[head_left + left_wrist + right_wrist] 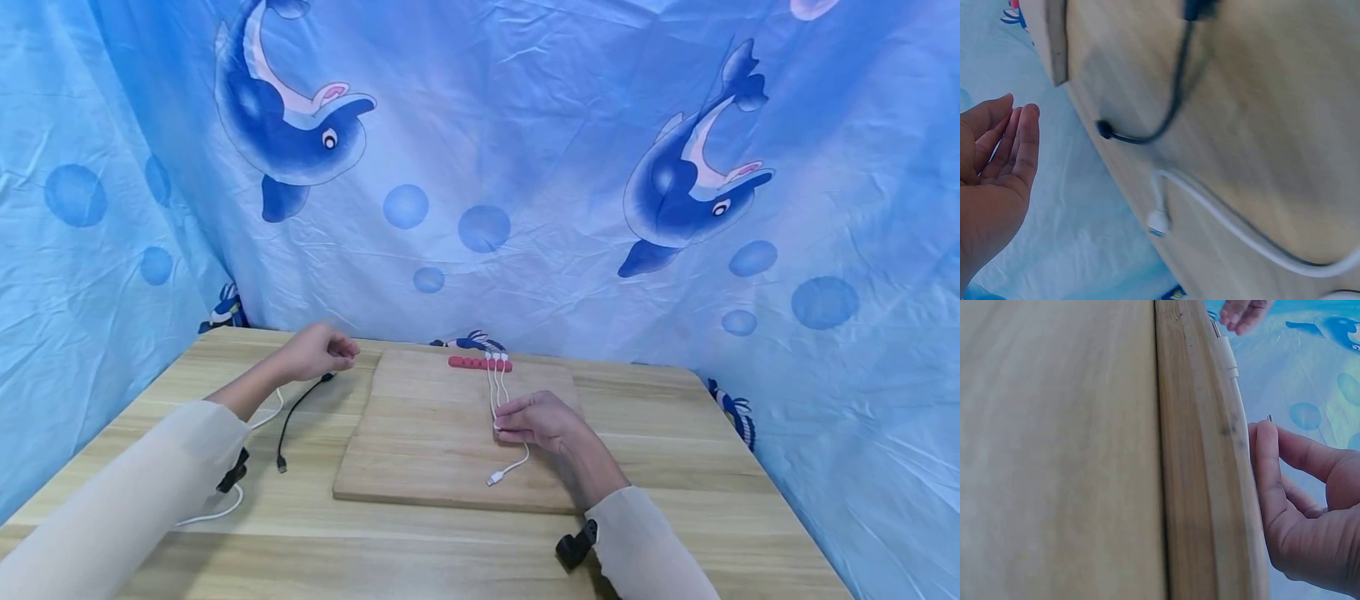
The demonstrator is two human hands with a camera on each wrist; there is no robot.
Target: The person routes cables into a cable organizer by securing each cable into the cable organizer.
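Observation:
My right hand (pixel 542 421) is over the wooden board, its thumb and fingers pinching a white charging cable by one end. A small metal tip (pixel 1270 418) pokes out at the fingertips in the right wrist view. Several white cables (pixel 495 379) run from the red cable holder (pixel 467 362) toward this hand, which hides part of them. A white plug (pixel 495 477) lies on the board nearer me. Off to the left, my left hand (pixel 318 352) hovers empty with loosely bent fingers, above the black cable (pixel 287 425).
The wooden board (pixel 405 450) lies on the wood-grain table (pixel 300 550). More white cable (pixel 217 514) lies at the left, partly under my left sleeve; its white plug (pixel 1159 222) shows in the left wrist view. A blue dolphin-print curtain (pixel 525 167) stands behind the table.

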